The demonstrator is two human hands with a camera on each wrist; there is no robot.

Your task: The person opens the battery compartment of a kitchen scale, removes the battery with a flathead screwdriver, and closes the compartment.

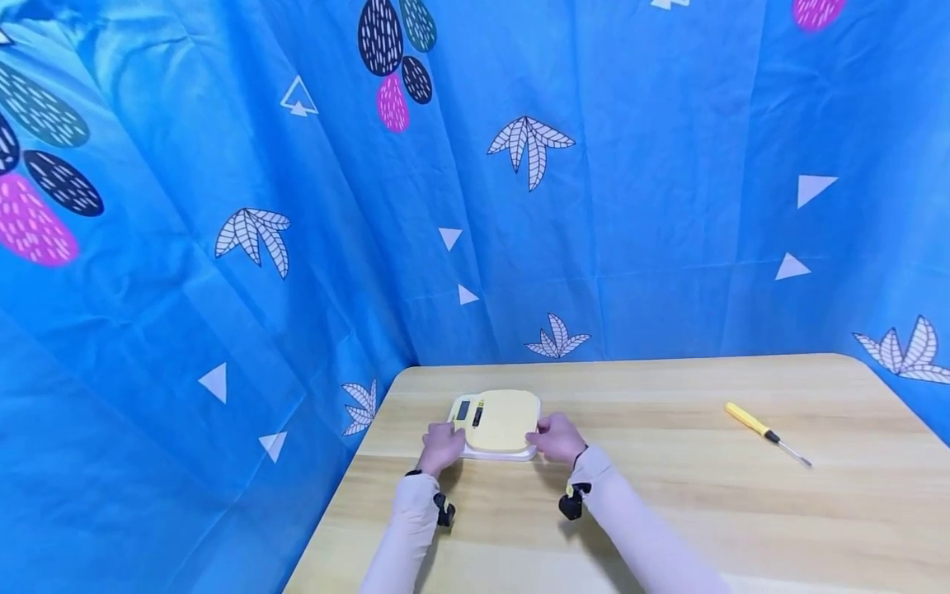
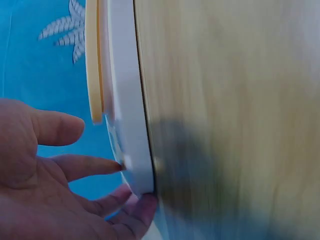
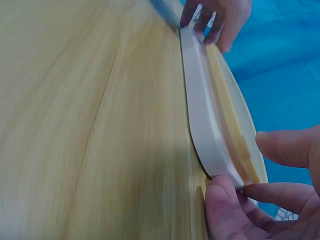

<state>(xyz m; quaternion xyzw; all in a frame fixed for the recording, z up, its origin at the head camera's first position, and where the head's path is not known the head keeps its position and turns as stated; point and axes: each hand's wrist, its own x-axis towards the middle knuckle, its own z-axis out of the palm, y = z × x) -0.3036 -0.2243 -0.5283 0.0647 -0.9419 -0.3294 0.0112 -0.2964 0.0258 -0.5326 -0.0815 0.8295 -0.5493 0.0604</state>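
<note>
A kitchen scale (image 1: 505, 419) with a pale yellow top plate, a white base and a small dark display lies on the wooden table. My left hand (image 1: 443, 445) grips its near left corner. In the left wrist view, the fingers (image 2: 100, 200) meet the white base's edge, while the thumb stands apart from it. On the near right side, my right hand (image 1: 558, 437) holds the scale's corner. The right wrist view has those fingers (image 3: 225, 207) curled at the base and the thumb above the plate's level. The scale's underside is hidden.
A screwdriver (image 1: 764, 431) with a yellow and black handle lies on the table's right part. Behind and to the left of the wooden table (image 1: 668, 511) hangs a blue patterned cloth (image 1: 631, 206).
</note>
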